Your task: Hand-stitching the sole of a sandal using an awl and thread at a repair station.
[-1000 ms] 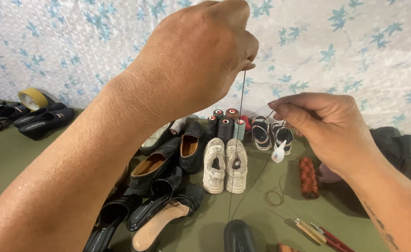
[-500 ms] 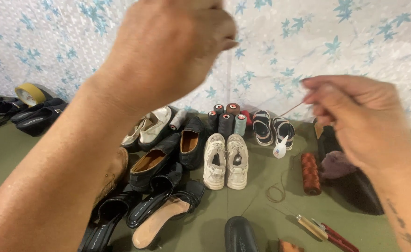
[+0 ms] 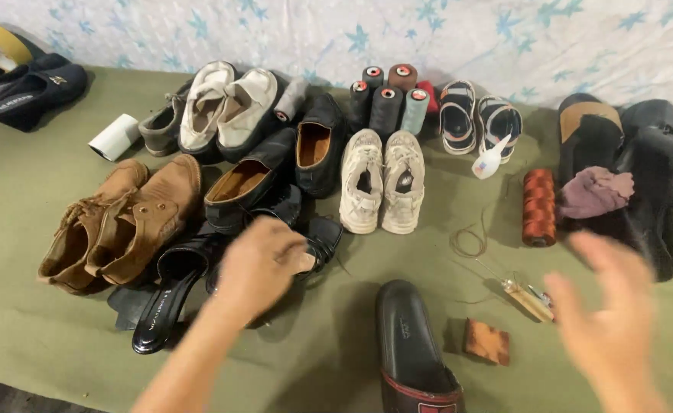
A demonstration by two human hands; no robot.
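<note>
The left hand (image 3: 264, 264) has come down from where it was raised against the patterned backdrop a moment ago; it now hangs low over the heap of black sandals (image 3: 199, 279), fingers curled loosely, back of the hand to the camera. Whether it pinches anything I cannot tell, since the fingertips are hidden and blurred. The right hand (image 3: 608, 306) has dropped too, to the near right, fingers spread and smeared by motion, holding nothing that shows. The thread that ran taut between the two hands half a second ago is no longer visible, so the pulling stroke looks finished and both hands appear to be moving back toward the work on the cloth.

Just left of the right hand lies a wooden-handled awl (image 3: 528, 298), with a loose loop of dark thread (image 3: 470, 241) beyond it and a small brown block (image 3: 487, 342) nearer. A black slipper (image 3: 409, 344) sits at the near edge between the hands. Farther off stand a pair of cream sneakers (image 3: 382, 180), tan boots (image 3: 122, 222) to the left, a cluster of thread cones (image 3: 390, 99), an orange thread spool (image 3: 538, 206) and a small white bottle (image 3: 491, 158), all on the green cloth (image 3: 30, 321).
</note>
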